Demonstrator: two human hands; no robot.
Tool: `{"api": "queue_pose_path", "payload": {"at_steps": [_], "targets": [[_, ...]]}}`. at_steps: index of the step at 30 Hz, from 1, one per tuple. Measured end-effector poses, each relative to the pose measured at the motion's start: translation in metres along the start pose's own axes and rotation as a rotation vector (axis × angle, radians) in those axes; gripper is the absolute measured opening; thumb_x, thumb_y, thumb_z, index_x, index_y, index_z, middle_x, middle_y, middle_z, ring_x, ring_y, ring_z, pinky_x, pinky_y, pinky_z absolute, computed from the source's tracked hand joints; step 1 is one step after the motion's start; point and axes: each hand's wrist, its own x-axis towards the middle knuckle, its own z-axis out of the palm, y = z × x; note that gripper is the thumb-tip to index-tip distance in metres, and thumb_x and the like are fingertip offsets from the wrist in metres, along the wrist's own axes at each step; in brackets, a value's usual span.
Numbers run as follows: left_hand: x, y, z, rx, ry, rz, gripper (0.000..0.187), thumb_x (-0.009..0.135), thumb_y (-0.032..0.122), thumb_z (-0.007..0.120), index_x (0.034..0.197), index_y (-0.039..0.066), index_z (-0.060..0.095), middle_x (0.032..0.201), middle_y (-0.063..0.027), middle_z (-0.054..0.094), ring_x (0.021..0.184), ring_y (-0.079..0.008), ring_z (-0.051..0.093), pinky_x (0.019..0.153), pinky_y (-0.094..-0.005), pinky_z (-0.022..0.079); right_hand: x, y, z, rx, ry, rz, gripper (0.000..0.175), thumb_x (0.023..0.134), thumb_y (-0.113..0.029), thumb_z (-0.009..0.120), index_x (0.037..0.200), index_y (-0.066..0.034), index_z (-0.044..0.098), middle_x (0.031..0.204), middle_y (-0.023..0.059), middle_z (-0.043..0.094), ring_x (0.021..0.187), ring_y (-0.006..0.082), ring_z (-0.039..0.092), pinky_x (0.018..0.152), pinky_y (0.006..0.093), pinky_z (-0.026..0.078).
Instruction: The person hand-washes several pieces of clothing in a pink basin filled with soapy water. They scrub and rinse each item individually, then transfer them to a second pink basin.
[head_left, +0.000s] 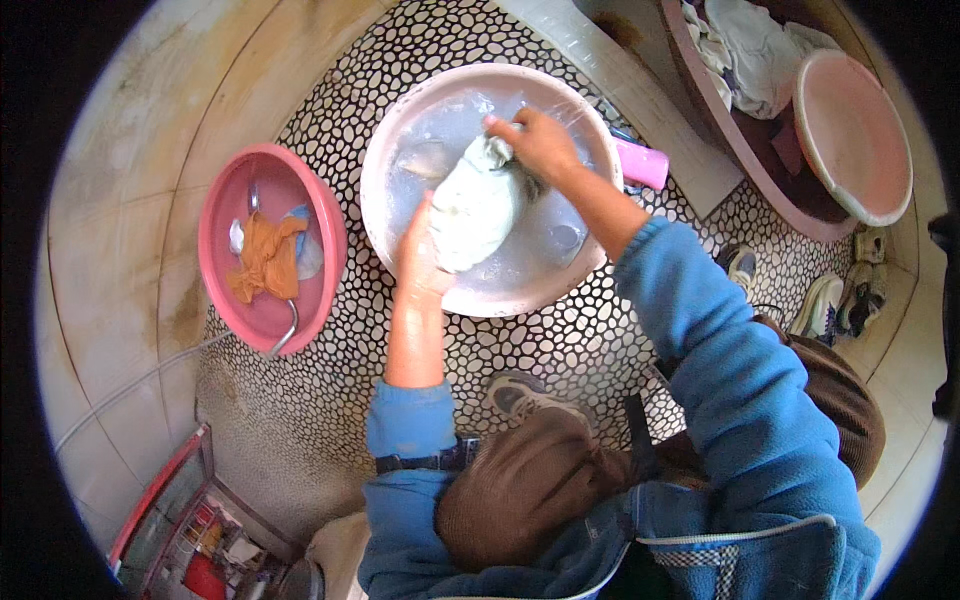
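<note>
Both my hands hold a wet, pale cloth over a round pink basin of cloudy, sudsy water. My right hand grips the bunched upper end of the cloth. Along its lower left side, my left hand supports it, with some fingers hidden behind the fabric. A beige, partly sunken item shows in the water to the left; what it is cannot be made out. Thin streaks of water cross the basin's upper right rim.
At left, a deeper pink basin holds orange cloth and a hose. A bright pink object lies beside the main basin. Upper right, a large tub contains pale clothes and a smaller basin. Shoes line the right wall.
</note>
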Motion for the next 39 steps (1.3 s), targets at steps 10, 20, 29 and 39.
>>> {"api": "queue_pose_path", "payload": {"at_steps": [10,20,29,39], "targets": [[0.046,-0.045,-0.021,1.513,0.232,0.110,0.050,0.078,0.023,0.066,0.119,-0.003,0.050,0.095,-0.0183,0.064,0.090,-0.0324,0.061,0.081,-0.0401,0.047,-0.058,0.032,0.027,-0.594,-0.284,-0.316,0.041,0.081,-0.017,0.054,0.122,-0.0159,0.052,0.111,0.0181,0.054,0.102,0.0343,0.055,0.086,0.0428,0.045],[-0.002,0.012,-0.027,-0.109,-0.035,0.142,0.059,0.065,-0.003,0.051,0.124,0.001,0.046,0.118,-0.0141,0.053,0.111,-0.0281,0.052,0.098,-0.0423,0.043,-0.029,0.038,-0.042,1.198,-0.296,0.273,0.041,0.076,-0.006,0.056,0.116,0.0001,0.054,0.110,0.0156,0.061,0.107,0.0269,0.056,0.091,0.0400,0.046],[0.002,-0.025,0.013,-0.110,-0.120,0.048,0.053,0.091,0.045,0.046,0.129,0.009,0.041,0.126,-0.0081,0.048,0.115,-0.0235,0.048,0.096,-0.0402,0.040,-0.114,-0.048,0.009,0.340,-0.350,-0.418,0.045,0.076,-0.042,0.066,0.110,-0.0139,0.058,0.093,0.0126,0.063,0.088,0.0321,0.061,0.078,0.0404,0.048],[-0.001,-0.027,0.035,-0.186,0.071,-0.178,0.048,0.095,0.040,0.040,0.128,0.006,0.043,0.122,-0.0089,0.051,0.111,-0.0228,0.051,0.098,-0.0401,0.041,-0.067,-0.021,0.044,-0.130,0.050,-0.464,0.025,0.072,-0.035,0.058,0.074,-0.0116,0.067,0.075,0.0137,0.063,0.069,0.0336,0.062,0.064,0.0444,0.050]]}}
